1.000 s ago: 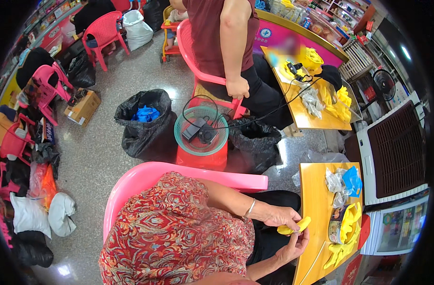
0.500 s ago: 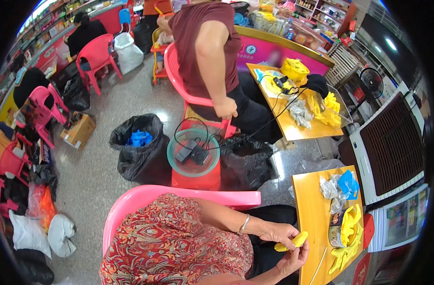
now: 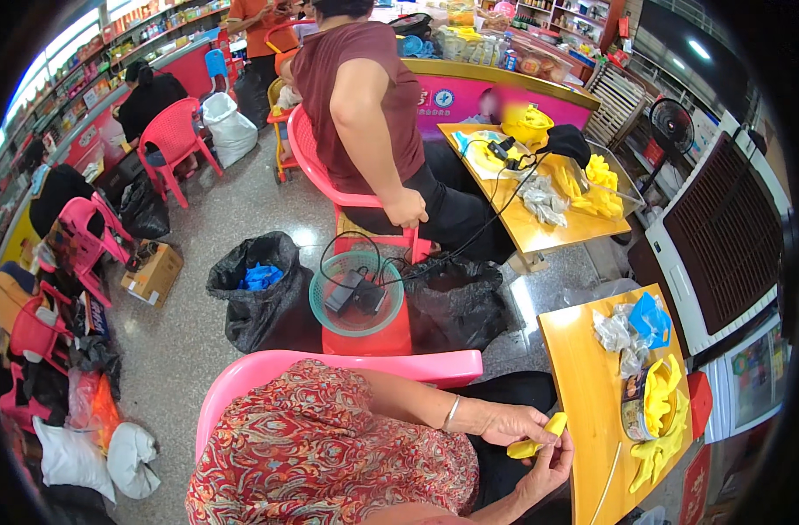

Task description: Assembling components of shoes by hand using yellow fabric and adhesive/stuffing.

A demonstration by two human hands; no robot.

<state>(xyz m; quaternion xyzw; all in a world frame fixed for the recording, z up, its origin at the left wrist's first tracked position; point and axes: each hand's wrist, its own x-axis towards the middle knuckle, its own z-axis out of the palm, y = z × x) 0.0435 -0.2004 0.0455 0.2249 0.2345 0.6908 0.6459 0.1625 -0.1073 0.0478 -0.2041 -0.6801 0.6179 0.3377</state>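
Note:
A small yellow curved piece is held between both hands over my lap, beside the near table's left edge. Its exact kind I cannot make out. My left hand, with a silver bangle on the wrist, is closed on it from above. The fingers of my right hand pinch it from below and the right. On the near table, a dark printed tin holds several yellow finger-like pieces. More of these yellow pieces hang down over its near side. A thin pale stick lies closest to my right hand.
Crumpled clear bags and a blue item lie farther back on the near table. A green basin with adapters and a cable sits on a red stool, between black bags. A seated co-worker is beyond.
The view has shifted slightly, and a person in orange now shows at the top. My fingers have moved a little on the yellow piece, still in both hands.

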